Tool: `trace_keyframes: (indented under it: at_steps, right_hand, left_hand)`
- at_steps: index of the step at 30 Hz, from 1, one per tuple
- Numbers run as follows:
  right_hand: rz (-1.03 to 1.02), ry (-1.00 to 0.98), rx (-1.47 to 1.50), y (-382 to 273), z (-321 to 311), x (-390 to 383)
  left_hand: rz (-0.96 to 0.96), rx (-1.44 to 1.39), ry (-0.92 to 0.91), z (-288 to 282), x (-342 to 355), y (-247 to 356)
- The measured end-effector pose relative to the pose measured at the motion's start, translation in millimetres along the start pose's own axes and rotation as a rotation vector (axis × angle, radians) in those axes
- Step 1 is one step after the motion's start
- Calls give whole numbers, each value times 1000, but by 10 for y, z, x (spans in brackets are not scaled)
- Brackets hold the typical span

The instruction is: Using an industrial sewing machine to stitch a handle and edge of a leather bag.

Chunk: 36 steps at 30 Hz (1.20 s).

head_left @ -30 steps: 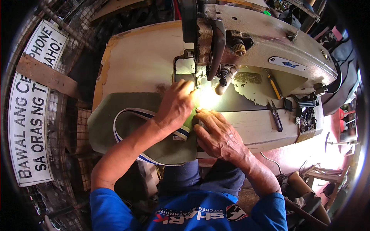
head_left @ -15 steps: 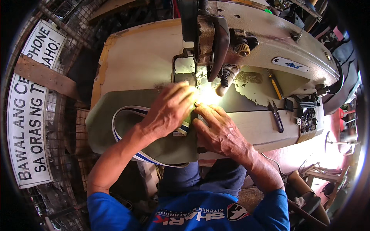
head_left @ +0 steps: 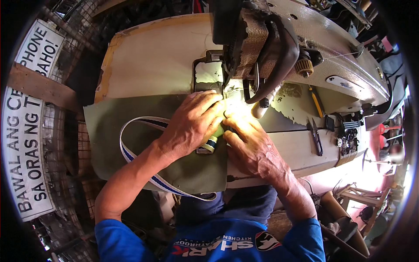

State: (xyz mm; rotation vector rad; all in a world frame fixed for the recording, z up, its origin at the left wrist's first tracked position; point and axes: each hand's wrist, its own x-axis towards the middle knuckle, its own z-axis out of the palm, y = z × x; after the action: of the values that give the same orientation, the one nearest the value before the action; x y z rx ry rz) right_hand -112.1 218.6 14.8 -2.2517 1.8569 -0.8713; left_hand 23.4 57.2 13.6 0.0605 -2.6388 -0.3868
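**Both hands at fabric's right edge**

Left hand (head_left: 190,122): fingers together on green fabric (head_left: 142,137), can't tell if pinching. Right hand (head_left: 255,144) just right of it, fingertips in glare, grip unclear. Fabric's on table's (head_left: 161,52) near left, striped strap (head_left: 166,186) looped over it; sewing machine (head_left: 323,70) far right.

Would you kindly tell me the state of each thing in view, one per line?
Green fabric: spread nearly flat
Striped strap: loosely looped over the fabric
Left hand: bent over the fabric; grip unclear
Right hand: partly in bright glare; grip unclear
Sewing machine: brightly lit below its head; running unclear
Snips: lying flat
Yellow-handled tool: lying flat
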Motion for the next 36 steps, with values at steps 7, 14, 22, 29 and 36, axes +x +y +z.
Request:
trace_keyframes:
  at_steps: [7, 14, 22, 29, 36]
  right_hand:
    - [6, 10, 9, -13, -17, 7]
    - [7, 14, 41, 15, 3, -9]
    - [4, -11, 32, 18, -3, -26]
    - [7, 3, 58, 8, 20, -14]
    - [0, -10, 40, -5, -5, -10]
  left_hand:
    - [-22, 34, 18, 31, -25, 27]
    - [-55, 7, 9, -1, -1, 59]
    - [26, 40, -147, -100, 64, -60]
    - [48, 70, -94, -58, 32, -55]
    - [44, 70, -84, -44, 40, -45]
